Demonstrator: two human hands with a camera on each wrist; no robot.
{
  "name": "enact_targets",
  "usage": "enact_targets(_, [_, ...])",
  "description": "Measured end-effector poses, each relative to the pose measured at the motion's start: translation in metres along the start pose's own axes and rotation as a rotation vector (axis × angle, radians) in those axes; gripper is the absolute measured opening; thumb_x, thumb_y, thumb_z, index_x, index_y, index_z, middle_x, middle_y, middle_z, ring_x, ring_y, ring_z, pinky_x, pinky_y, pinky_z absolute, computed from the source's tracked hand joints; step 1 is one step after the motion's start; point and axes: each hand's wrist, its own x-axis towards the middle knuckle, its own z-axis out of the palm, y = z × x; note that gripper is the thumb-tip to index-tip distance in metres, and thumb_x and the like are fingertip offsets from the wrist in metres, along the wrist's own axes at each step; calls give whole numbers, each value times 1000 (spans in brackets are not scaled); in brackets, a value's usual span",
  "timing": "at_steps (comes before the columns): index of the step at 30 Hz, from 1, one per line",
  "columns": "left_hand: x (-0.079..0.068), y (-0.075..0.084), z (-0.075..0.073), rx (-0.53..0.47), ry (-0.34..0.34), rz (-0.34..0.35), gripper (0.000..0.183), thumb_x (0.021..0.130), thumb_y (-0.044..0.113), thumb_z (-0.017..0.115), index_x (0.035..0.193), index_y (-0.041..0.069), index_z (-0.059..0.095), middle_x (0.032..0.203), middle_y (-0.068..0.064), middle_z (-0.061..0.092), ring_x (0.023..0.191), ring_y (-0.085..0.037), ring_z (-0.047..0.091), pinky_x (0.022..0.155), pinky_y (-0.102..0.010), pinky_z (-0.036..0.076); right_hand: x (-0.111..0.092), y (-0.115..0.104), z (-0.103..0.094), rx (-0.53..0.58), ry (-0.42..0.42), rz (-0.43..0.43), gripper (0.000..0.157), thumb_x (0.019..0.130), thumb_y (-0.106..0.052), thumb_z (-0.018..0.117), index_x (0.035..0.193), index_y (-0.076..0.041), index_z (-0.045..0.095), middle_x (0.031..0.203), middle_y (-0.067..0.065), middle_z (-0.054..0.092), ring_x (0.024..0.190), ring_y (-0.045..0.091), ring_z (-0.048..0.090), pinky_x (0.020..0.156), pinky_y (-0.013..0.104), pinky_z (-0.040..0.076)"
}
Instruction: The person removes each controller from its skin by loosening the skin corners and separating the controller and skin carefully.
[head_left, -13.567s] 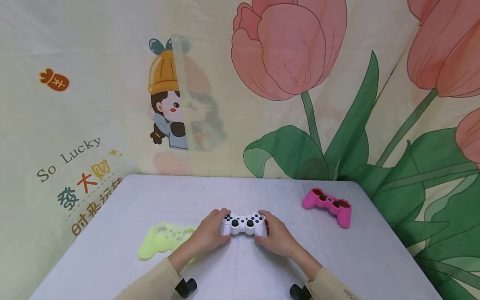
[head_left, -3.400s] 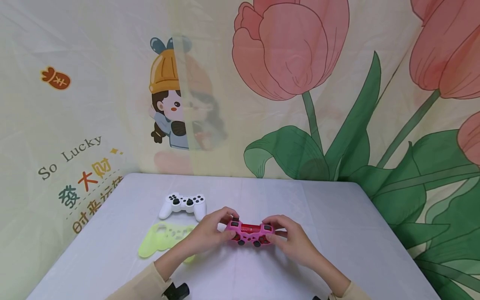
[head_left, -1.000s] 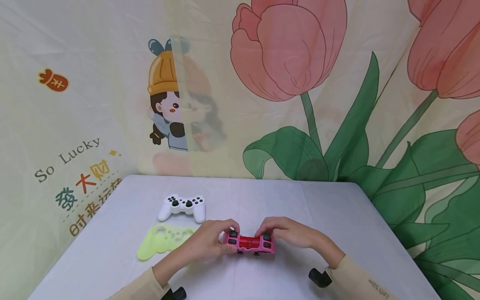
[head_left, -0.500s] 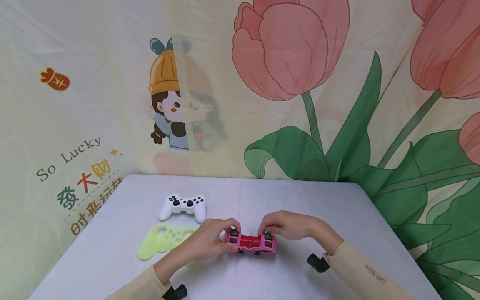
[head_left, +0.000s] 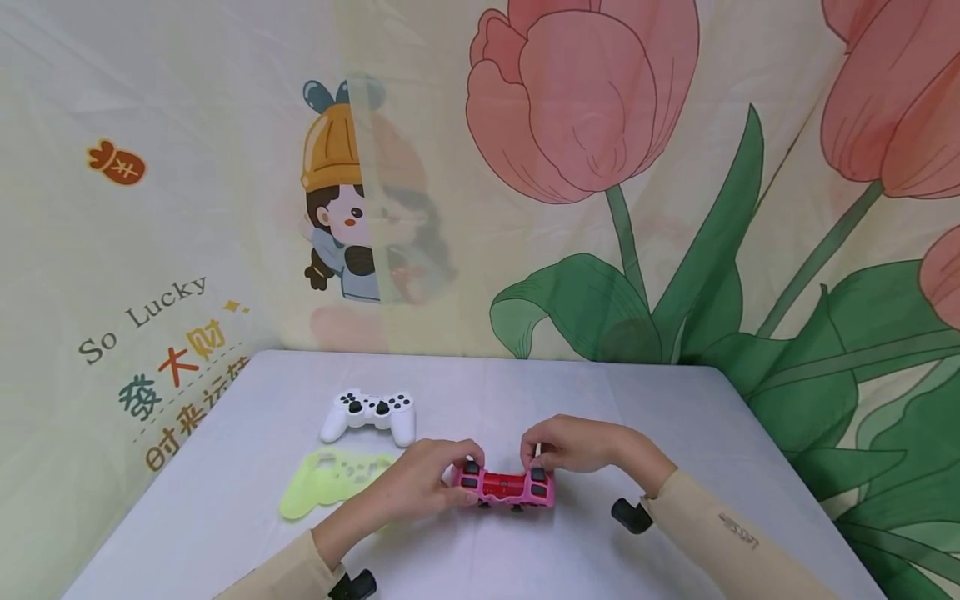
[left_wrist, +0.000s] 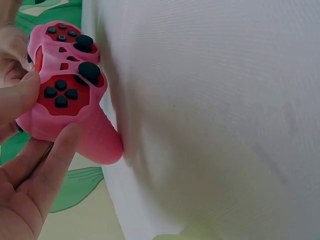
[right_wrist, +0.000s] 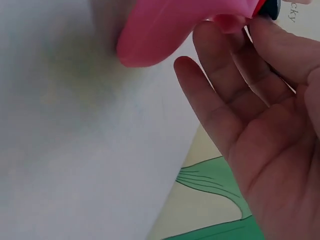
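My left hand [head_left: 423, 477] grips the left end of a red game controller [head_left: 504, 483] dressed in a pink silicone cover [left_wrist: 92, 122]. The controller is tipped with its shoulder buttons upward and its thumbsticks facing the person. At its upper right corner, my right hand [head_left: 573, 443] pinches the cover's edge beside a black shoulder button. The right wrist view shows a bit of pink between thumb and fingers, with the other fingers loosely bent. In the left wrist view, the cover's cutouts show the direction pad, round buttons and both sticks.
A white game controller [head_left: 369, 403] lies at the back left of the white-covered table [head_left: 465, 558]. A flat pale green silicone cover [head_left: 303, 487] lies in front of it, partly under the left forearm. A printed fabric backdrop [head_left: 435, 333] stands behind.
Earlier the white controller was in both hands and the pink one lay at right; now white lies back left, pink is held. Lately the right hand has risen slightly at the cover's corner.
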Motion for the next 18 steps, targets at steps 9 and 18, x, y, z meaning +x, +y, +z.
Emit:
enact_targets(9, [4, 1, -2, 83, 9, 51, 31, 90, 29, 87, 114, 28, 68, 80, 18, 59, 72, -3, 52, 70, -24, 44, -6, 25, 28, 209, 192, -56, 8, 110, -13, 58, 105, -17, 63, 94, 6, 60, 87, 9, 55, 77, 26, 49])
enact_targets(18, [7, 1, -8, 95, -21, -9, 28, 92, 30, 84, 114, 28, 66, 88, 17, 67, 79, -10, 61, 74, -27, 47, -11, 33, 50, 373, 413, -73, 12, 113, -21, 53, 109, -9, 57, 96, 4, 51, 92, 16, 51, 76, 38, 48])
